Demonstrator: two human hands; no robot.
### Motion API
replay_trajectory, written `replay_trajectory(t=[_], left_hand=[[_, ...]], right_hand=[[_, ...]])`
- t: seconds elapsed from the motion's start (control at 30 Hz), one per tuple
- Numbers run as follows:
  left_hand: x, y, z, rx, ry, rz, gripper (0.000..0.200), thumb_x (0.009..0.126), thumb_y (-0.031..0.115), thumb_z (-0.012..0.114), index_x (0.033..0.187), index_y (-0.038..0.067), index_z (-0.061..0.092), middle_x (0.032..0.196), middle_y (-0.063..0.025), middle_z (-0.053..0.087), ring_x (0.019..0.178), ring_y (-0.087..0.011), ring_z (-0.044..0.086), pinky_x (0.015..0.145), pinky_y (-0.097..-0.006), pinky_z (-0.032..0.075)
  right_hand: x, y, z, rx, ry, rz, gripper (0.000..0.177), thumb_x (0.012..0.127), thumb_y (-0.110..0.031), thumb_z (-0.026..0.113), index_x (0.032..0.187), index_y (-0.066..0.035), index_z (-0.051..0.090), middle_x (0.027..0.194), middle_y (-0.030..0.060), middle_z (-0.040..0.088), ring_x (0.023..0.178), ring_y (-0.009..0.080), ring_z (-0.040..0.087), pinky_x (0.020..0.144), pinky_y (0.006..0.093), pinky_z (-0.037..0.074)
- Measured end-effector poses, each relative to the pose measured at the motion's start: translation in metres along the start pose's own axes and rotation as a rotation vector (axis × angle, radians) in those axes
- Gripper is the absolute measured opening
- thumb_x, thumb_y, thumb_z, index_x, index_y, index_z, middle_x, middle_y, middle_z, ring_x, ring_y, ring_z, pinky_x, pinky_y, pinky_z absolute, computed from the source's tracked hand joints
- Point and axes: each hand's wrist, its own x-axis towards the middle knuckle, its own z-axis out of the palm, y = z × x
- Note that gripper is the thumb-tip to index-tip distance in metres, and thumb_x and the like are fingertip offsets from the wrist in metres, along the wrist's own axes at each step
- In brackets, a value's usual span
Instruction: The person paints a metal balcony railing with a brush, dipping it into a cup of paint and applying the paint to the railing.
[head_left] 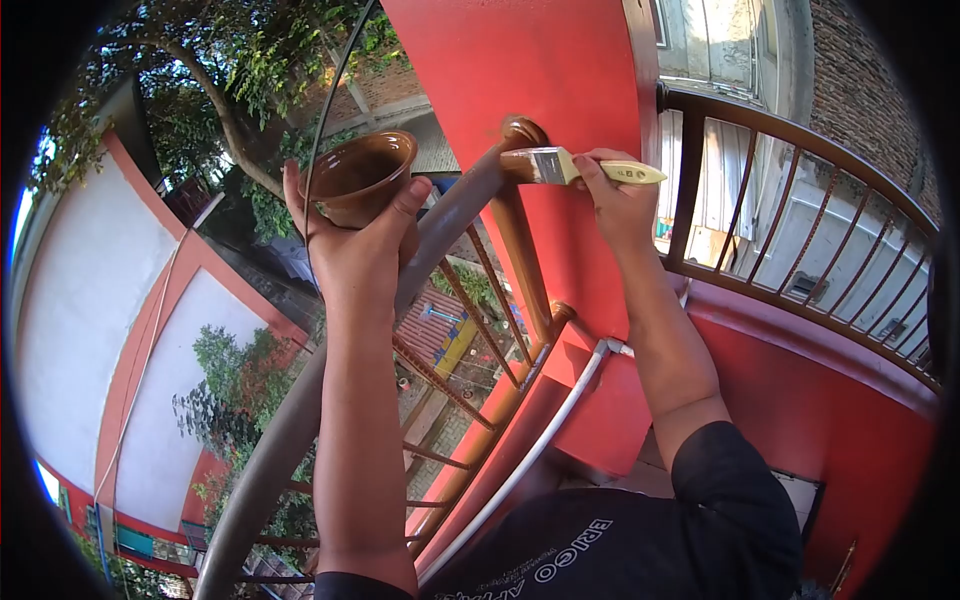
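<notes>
A railing [455, 212] overlooking greenery [235, 385] shows an outdoor balcony [770, 400].

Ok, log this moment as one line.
left hand: holds bowl | right hand: holds brush | bristles: at upper end of rail

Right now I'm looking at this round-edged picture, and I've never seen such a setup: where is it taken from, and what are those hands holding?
There is no machine here: these are a person's own bare hands. The single picture comes from a camera worn on the head, looking forward and down. The left hand has its grip around a glossy brown round bowl; its contents are hard to make out. The right hand holds a flat, cream-handled paintbrush, its bristles near where a curved grey-brown tubular handrail meets a smooth red pillar. Rather than a tabletop, that handrail is the surface in front of the person.
</notes>
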Motion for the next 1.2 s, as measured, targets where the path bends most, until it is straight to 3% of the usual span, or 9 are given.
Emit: replay_trajectory(t=[0.1,0.2,0.4,0.53,0.63,0.77,0.93,1.03,1.2], left_hand=[[-0.003,0.003,0.001,-0.004,0.013,0.007,0.128,0.065,0.014,0.095,0.156,0.004,0.005,0.138,-0.0176,0.051,0.124,-0.0265,0.056,0.104,-0.0362,0.048],[-0.001,0.001,0.002,-0.036,0.019,0.024,0.127,0.066,0.013,0.095,0.156,0.005,0.006,0.138,-0.0170,0.050,0.124,-0.0269,0.055,0.105,-0.0370,0.047],[-0.001,0.000,0.002,0.007,0.029,0.020,0.125,0.066,0.013,0.095,0.156,0.005,0.009,0.139,-0.0171,0.049,0.126,-0.0271,0.054,0.105,-0.0377,0.047],[-0.002,0.001,0.002,-0.012,0.024,0.018,0.125,0.066,0.014,0.095,0.156,0.005,0.009,0.139,-0.0170,0.048,0.126,-0.0271,0.054,0.105,-0.0377,0.047],[0.000,-0.002,0.000,0.026,0.040,0.022,0.125,0.066,0.013,0.095,0.156,0.005,0.009,0.139,-0.0167,0.048,0.126,-0.0268,0.054,0.105,-0.0374,0.047],[-0.002,0.000,0.002,-0.007,0.032,0.028,0.123,0.067,0.015,0.094,0.157,0.006,0.011,0.141,-0.0157,0.048,0.128,-0.0269,0.052,0.107,-0.0378,0.045],[-0.005,-0.001,0.002,0.008,0.020,0.001,0.120,0.069,0.018,0.094,0.158,0.010,0.014,0.145,-0.0144,0.046,0.132,-0.0278,0.049,0.112,-0.0390,0.040],[-0.004,-0.001,0.002,0.042,0.041,0.029,0.125,0.066,0.013,0.095,0.156,0.004,0.009,0.139,-0.0154,0.049,0.125,-0.0256,0.054,0.104,-0.0366,0.048],[-0.005,-0.003,0.002,-0.005,0.017,0.019,0.126,0.066,0.014,0.095,0.156,0.005,0.008,0.139,-0.0163,0.049,0.126,-0.0257,0.054,0.104,-0.0362,0.048]], right_hand=[[0.009,0.012,-0.009,-0.043,0.062,-0.081,0.013,0.086,-0.008,0.079,0.089,0.002,0.072,0.083,0.0061,0.071,0.071,0.0121,0.066,0.064,0.0261,0.052],[0.003,-0.003,-0.003,-0.303,0.160,-0.495,0.013,0.083,-0.008,0.080,0.089,0.001,0.073,0.083,0.0078,0.071,0.069,0.0149,0.066,0.063,0.0267,0.052],[-0.041,-0.006,0.011,-0.299,-0.032,-0.528,0.012,0.085,-0.007,0.079,0.092,0.001,0.073,0.087,0.0090,0.072,0.072,0.0152,0.068,0.064,0.0281,0.054],[-0.033,-0.013,0.004,0.229,0.197,-0.029,0.014,0.092,-0.009,0.074,0.094,0.005,0.070,0.083,0.0077,0.071,0.075,0.0121,0.068,0.063,0.0244,0.055],[-0.023,0.016,0.006,0.131,0.095,0.044,0.012,0.093,-0.007,0.071,0.095,0.005,0.069,0.082,0.0089,0.071,0.072,0.0124,0.068,0.063,0.0233,0.055],[-0.017,0.011,0.000,0.215,0.222,0.012,0.015,0.092,-0.007,0.072,0.097,0.007,0.068,0.083,0.0098,0.071,0.068,0.0118,0.067,0.063,0.0224,0.054],[-0.019,0.027,0.000,0.221,0.144,0.073,0.016,0.093,-0.008,0.072,0.097,0.007,0.068,0.082,0.0093,0.071,0.068,0.0118,0.066,0.062,0.0222,0.053],[-0.014,0.016,-0.002,0.236,0.194,0.112,0.016,0.092,-0.008,0.072,0.096,0.007,0.068,0.080,0.0084,0.070,0.068,0.0116,0.066,0.061,0.0222,0.053],[-0.025,0.024,-0.002,0.242,0.192,0.174,0.015,0.092,-0.008,0.073,0.096,0.006,0.069,0.079,0.0070,0.069,0.069,0.0115,0.066,0.062,0.0226,0.053]])
